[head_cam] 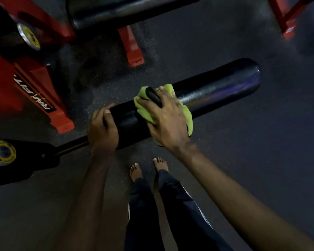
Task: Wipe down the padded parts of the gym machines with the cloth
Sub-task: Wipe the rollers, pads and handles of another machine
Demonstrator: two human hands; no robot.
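Note:
A long black padded roller (216,91) runs from lower left to upper right across the middle of the view. My left hand (102,129) is wrapped around its near left end, where a thin black bar leaves it. My right hand (166,118) presses a lime-green cloth (187,115) onto the top of the roller, just right of the left hand. The cloth is bunched under the palm and fingers. A small black object (153,96) sits between the fingers of my right hand on the cloth.
Red machine frame (34,84) with white lettering stands at the left, its feet (135,57) on the dark speckled floor. A second black padded roller (125,9) lies at the top. Chrome bar ends (2,153) stick out left. My bare feet (147,169) stand below the roller.

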